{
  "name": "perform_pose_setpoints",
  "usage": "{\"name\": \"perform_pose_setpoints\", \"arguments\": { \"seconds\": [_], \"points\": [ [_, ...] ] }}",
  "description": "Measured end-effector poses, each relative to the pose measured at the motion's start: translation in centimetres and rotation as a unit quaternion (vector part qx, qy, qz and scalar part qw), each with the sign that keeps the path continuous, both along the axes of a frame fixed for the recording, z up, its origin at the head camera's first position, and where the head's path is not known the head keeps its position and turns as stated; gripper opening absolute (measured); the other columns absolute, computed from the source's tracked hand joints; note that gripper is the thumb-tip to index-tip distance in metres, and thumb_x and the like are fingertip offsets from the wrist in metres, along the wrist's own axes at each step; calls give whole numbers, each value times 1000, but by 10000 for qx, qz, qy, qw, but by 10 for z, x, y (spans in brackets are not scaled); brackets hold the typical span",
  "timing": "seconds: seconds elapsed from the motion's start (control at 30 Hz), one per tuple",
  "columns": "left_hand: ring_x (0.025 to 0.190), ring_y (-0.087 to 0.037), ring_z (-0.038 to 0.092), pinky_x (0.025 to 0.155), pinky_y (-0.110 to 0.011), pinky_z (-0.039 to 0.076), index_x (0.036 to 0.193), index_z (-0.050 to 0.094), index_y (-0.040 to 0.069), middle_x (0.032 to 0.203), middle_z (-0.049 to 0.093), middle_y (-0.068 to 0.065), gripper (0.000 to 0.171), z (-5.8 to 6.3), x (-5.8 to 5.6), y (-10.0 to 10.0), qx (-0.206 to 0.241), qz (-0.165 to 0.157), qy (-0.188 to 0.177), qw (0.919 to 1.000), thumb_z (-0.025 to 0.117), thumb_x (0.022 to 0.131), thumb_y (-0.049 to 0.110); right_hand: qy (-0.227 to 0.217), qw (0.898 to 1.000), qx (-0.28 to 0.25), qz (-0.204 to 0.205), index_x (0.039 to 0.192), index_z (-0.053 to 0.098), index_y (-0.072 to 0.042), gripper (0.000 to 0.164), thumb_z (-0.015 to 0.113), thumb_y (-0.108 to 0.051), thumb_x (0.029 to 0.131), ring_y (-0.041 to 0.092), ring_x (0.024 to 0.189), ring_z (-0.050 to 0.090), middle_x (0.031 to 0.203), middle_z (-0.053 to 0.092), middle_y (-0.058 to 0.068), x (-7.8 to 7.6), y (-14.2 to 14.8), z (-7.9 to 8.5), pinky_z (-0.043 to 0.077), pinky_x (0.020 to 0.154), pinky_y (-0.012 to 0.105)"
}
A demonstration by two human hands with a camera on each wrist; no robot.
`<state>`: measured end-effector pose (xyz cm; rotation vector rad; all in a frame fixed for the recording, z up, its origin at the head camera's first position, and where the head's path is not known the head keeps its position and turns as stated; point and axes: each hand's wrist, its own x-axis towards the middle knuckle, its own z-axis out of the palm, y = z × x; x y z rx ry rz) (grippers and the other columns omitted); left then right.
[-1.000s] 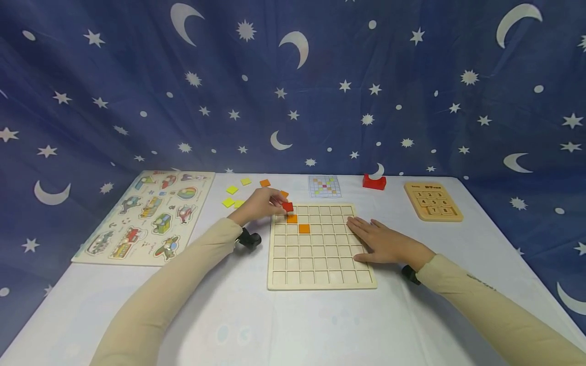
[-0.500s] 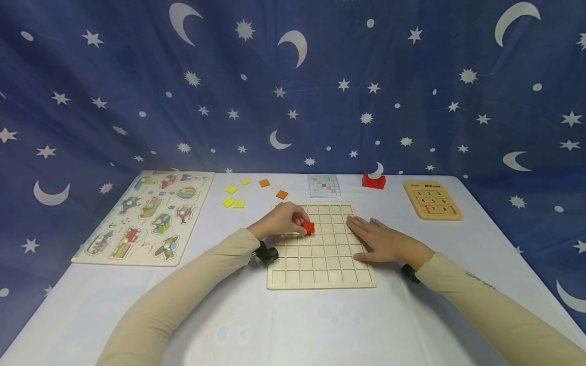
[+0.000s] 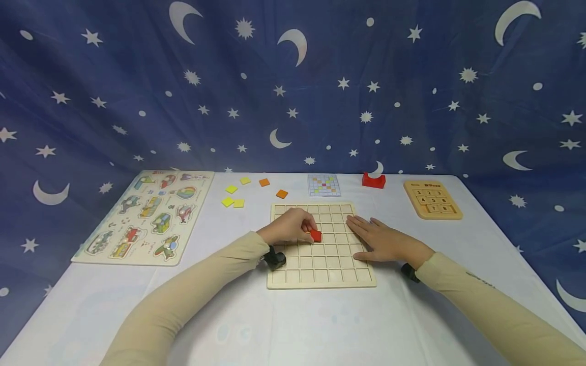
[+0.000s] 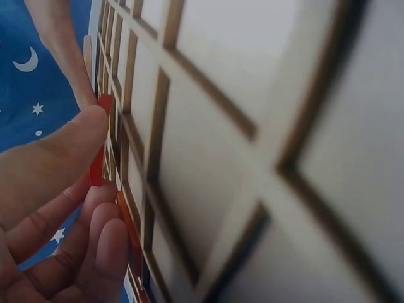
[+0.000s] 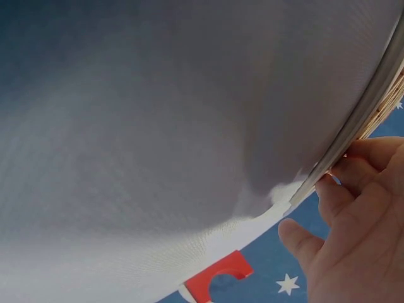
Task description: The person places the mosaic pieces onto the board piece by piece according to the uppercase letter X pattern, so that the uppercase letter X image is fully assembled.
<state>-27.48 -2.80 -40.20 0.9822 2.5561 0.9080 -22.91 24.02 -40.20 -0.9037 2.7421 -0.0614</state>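
My left hand (image 3: 292, 226) pinches a small red square tile (image 3: 316, 236) between thumb and fingers, close over the middle of the wooden grid board (image 3: 327, 263). Seen from the left wrist, the red tile (image 4: 101, 142) stands edge-on at the thumb tip, and an orange tile (image 4: 129, 221) lies in the grid beneath the curled fingers. In the head view the left hand hides the orange tiles on the board. My right hand (image 3: 383, 242) rests with straight, spread fingers on the board's right edge.
Several yellow tiles (image 3: 231, 189) and two orange tiles (image 3: 281, 194) lie behind the board, to the left. A pattern card (image 3: 324, 185), a red block (image 3: 374, 181) and a number puzzle (image 3: 434, 200) stand further back. At left lies a vehicle picture puzzle (image 3: 151, 213).
My left hand has carried the red tile from the board's back left corner rightward and nearer, to the middle of the grid. The right hand has stayed put.
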Motion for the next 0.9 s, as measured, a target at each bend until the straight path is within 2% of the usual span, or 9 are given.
{"name": "perform_pose_setpoints", "arguments": {
  "seconds": [0.3,0.43,0.9],
  "points": [
    [72,-7,53,68,-16,45,88,69,8,80,65,-1,23,-2,0,4,-253,-82,188,9995,83,70,13,-57,10000,-8,-23,150,18,-3,88,50,-58,88,31,145,18,158,17,13,1,-1,2,17,115,55],
    [74,-8,54,68,-16,46,91,69,7,82,66,-2,25,-1,1,3,-231,-83,115,9996,82,70,12,-68,10000,-25,-24,150,18,-3,88,50,-58,88,31,145,17,158,17,13,1,-1,3,17,115,55],
    [71,-7,53,66,-15,44,84,71,8,76,64,0,18,0,2,3,-249,-155,360,9989,82,71,14,-29,10000,5,-42,150,18,-4,89,50,-59,88,31,145,18,158,16,13,1,-1,2,18,115,55]
  ]
}}
